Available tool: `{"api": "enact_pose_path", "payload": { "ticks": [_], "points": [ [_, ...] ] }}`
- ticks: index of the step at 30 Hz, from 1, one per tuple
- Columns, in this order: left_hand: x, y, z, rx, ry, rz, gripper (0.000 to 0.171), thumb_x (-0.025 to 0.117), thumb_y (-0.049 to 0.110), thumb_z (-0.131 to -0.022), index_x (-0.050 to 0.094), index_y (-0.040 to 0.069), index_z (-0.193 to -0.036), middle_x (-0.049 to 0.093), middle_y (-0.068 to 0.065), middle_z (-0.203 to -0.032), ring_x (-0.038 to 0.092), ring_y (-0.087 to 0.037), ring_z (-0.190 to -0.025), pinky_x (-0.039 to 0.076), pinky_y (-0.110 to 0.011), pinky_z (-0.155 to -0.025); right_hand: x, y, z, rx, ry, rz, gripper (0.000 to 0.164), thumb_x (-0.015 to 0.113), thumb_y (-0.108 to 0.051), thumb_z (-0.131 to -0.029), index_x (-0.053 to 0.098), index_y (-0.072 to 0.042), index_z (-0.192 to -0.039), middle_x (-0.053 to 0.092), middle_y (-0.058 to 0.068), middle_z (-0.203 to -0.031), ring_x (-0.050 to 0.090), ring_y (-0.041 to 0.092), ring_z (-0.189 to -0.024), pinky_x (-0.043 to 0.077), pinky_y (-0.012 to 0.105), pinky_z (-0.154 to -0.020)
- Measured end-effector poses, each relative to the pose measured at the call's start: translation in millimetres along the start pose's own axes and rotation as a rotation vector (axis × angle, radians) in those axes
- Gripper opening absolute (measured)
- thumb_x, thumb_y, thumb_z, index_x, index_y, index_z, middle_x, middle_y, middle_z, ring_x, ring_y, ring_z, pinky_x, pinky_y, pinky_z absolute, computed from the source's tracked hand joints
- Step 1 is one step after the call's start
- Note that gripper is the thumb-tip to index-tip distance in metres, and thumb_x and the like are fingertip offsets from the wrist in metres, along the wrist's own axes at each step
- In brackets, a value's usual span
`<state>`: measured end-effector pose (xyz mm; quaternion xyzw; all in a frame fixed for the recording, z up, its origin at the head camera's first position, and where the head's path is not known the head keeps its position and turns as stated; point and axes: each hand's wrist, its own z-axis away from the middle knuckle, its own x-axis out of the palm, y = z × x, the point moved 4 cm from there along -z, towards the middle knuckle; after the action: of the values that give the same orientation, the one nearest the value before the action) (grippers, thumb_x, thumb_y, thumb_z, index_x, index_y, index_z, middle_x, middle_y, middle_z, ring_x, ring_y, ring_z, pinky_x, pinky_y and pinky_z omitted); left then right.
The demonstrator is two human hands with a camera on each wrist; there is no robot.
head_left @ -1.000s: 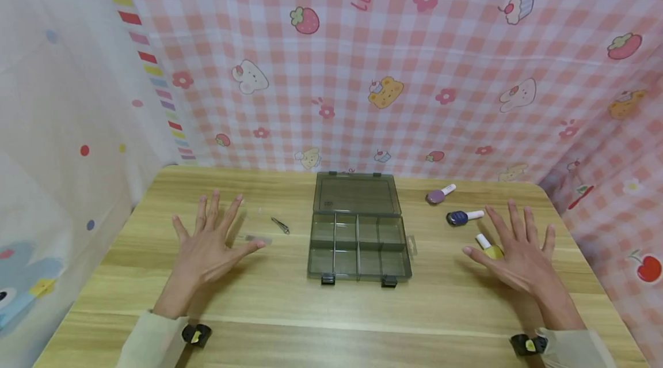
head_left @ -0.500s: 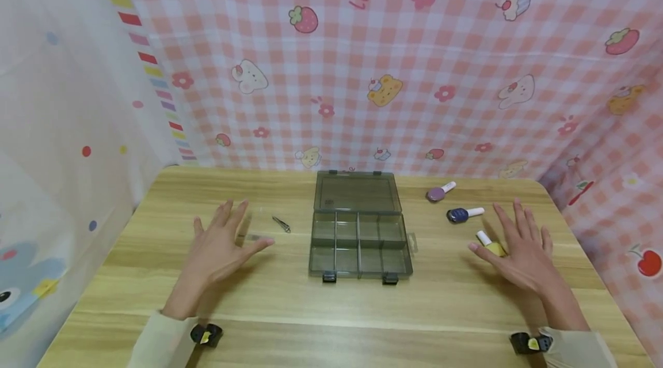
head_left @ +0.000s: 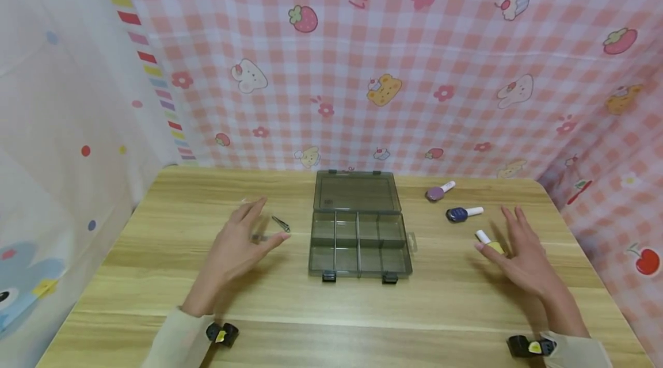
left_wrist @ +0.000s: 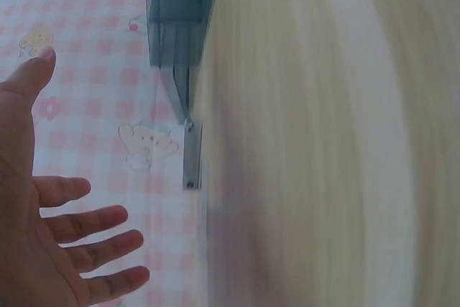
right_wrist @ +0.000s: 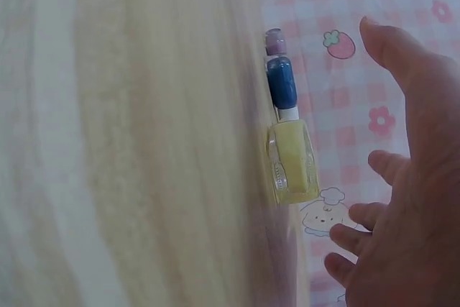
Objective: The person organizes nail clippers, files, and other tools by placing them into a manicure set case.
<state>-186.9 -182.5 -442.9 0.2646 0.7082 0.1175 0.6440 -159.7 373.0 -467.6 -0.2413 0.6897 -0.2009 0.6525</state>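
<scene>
A grey see-through compartment box [head_left: 359, 244] lies on the table, its lid [head_left: 357, 191] folded back. My left hand [head_left: 228, 253] hovers left of it, thumb and fingers apart, near a small metal nail clipper [head_left: 281, 224]; the left wrist view shows the clipper [left_wrist: 175, 91] too. A small flat grey piece [left_wrist: 192, 154], partly hidden by the hand in the head view, lies nearer. My right hand [head_left: 528, 258] hovers by a yellow nail polish bottle [right_wrist: 293, 162], fingers loosely bent, holding nothing. Beyond lie a dark blue nail polish bottle [head_left: 457, 215] and a purple one [head_left: 435, 193].
The wooden table [head_left: 357, 322] meets a pink checked cloth [head_left: 342, 68] behind the box. A white dotted cloth [head_left: 62, 97] hangs at the left. A clear tab [head_left: 412, 242] sticks out at the box's right side.
My left hand has moved right toward the nail clipper, its fingers drawing together from a wide spread. My right hand's fingers have drawn together a little beside the yellow bottle.
</scene>
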Motion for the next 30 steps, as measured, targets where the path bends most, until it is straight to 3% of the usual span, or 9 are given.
{"api": "enact_pose_path", "payload": {
  "ticks": [5,10,20,23,26,30],
  "points": [
    [12.7,11.5,-1.7,0.026,-0.042,0.101,0.100,0.066,0.072,-0.086,0.030,0.019,-0.163,0.030,-0.008,-0.167,0.031,-0.035,-0.153,0.037,-0.064,-0.117,-3.3,4.3,1.3,0.002,0.020,-0.086,0.099,0.070,-0.038,-0.097,0.005,-0.010,-0.166,0.001,0.034,-0.168,0.002,0.059,-0.153,0.009,0.081,-0.115],
    [26.4,20.4,-3.8,0.051,-0.086,0.144,0.107,0.067,0.076,-0.082,0.023,0.025,-0.165,0.024,-0.004,-0.171,0.024,-0.032,-0.157,0.033,-0.063,-0.120,-2.9,7.2,3.0,0.070,0.002,-0.142,0.100,0.070,-0.039,-0.097,0.005,-0.009,-0.166,0.014,0.036,-0.165,0.020,0.064,-0.146,0.023,0.081,-0.110],
    [41.8,41.7,-6.4,0.093,-0.188,0.139,0.122,0.068,0.084,-0.073,0.008,0.032,-0.166,0.008,0.003,-0.174,0.015,-0.030,-0.160,0.031,-0.062,-0.121,0.3,11.0,5.2,0.144,-0.016,-0.088,0.090,0.070,-0.044,-0.096,0.026,0.003,-0.159,0.044,0.036,-0.149,0.049,0.054,-0.128,0.044,0.065,-0.098],
    [45.9,46.9,-7.1,0.111,-0.217,0.115,0.126,0.069,0.084,-0.072,0.003,0.032,-0.166,0.004,0.002,-0.175,0.011,-0.031,-0.161,0.030,-0.062,-0.122,1.1,12.7,5.8,0.159,-0.032,-0.064,0.088,0.070,-0.047,-0.096,0.032,0.003,-0.157,0.048,0.032,-0.146,0.054,0.048,-0.123,0.051,0.047,-0.092],
    [49.5,50.6,-7.5,0.116,-0.244,0.078,0.129,0.067,0.087,-0.070,-0.001,0.032,-0.165,0.000,0.005,-0.174,0.008,-0.029,-0.162,0.026,-0.059,-0.125,1.3,12.8,5.4,0.145,-0.029,-0.029,0.083,0.072,-0.046,-0.095,0.040,0.004,-0.152,0.055,0.029,-0.140,0.057,0.039,-0.116,0.047,0.025,-0.082],
    [52.4,54.2,-8.4,0.128,-0.257,0.024,0.132,0.067,0.089,-0.069,0.003,0.026,-0.166,0.002,0.001,-0.175,0.007,-0.028,-0.162,0.022,-0.055,-0.127,1.2,11.2,4.1,0.119,-0.027,-0.001,0.075,0.074,-0.043,-0.094,0.049,0.005,-0.146,0.060,0.026,-0.133,0.057,0.030,-0.111,0.042,0.013,-0.076]
  ]
}}
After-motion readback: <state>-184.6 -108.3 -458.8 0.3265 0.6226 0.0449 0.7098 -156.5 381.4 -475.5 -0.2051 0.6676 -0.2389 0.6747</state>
